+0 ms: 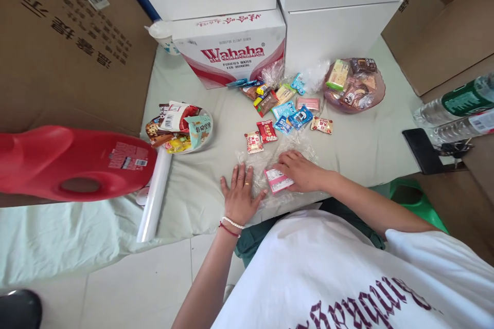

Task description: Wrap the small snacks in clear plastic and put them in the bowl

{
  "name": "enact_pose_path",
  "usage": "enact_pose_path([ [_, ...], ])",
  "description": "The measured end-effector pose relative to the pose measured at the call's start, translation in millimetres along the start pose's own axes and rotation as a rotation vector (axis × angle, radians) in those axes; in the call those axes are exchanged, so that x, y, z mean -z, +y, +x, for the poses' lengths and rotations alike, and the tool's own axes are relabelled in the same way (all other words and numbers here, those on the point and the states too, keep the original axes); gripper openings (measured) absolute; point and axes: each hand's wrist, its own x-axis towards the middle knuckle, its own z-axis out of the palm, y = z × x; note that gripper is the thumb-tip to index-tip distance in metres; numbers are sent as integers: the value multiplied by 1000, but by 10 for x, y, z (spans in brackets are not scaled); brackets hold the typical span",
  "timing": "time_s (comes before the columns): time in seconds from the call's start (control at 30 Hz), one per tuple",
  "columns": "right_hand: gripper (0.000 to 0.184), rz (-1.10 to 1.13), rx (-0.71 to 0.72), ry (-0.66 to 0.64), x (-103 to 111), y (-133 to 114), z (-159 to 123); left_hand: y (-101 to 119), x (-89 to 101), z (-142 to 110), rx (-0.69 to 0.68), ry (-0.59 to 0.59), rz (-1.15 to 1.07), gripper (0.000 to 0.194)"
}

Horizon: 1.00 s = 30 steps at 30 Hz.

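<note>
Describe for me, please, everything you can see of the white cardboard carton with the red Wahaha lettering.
The white cardboard carton stands on the pale green cloth, just in front of the white drawers. Its front has sweeping red areas, "PURIFIED WATER FOR DRINKING" in dark print under the brand, and a small code above. Red characters mark its top. Crumpled clear plastic and small wrapped snacks lie at its lower right front.

Bright, diffuse light, soft shadows, small glints on clear film, stretched edges.
</note>
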Motion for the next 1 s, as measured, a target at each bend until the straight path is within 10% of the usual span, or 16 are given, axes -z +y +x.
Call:
enact_pose_path([
  [0.17, 72, 68, -52, 13, -176, 26, -63, 16, 0, 17, 317, 178, -33, 78],
  [0.37, 70, 61, -95, 22, -205, -3, -84, 177, 54, 85, 232, 227, -338, 21],
  [0.57, 73, 72, -120, -6, -206, -4, -93, 120, 44, 159, 682, 185, -811, 26],
  [0.7, 78, 86, -108, -6, -202, -7, -100, 22, 206, 65, 776, 363, -702, 25],
  [0.8, 77, 81, -98, -25, -173, -32, -82, 162, 415, -83, 399, 484, -525, 9],
  [0.9, 74, 63, -114, -66, -123, -70, -49, 453, 540, -125, -331, 257, -434, 18],
  [1.0, 74, 52, -131, -77, -92, -98, -33, 633, 511, 0, -400, 70, -259, 27],
])
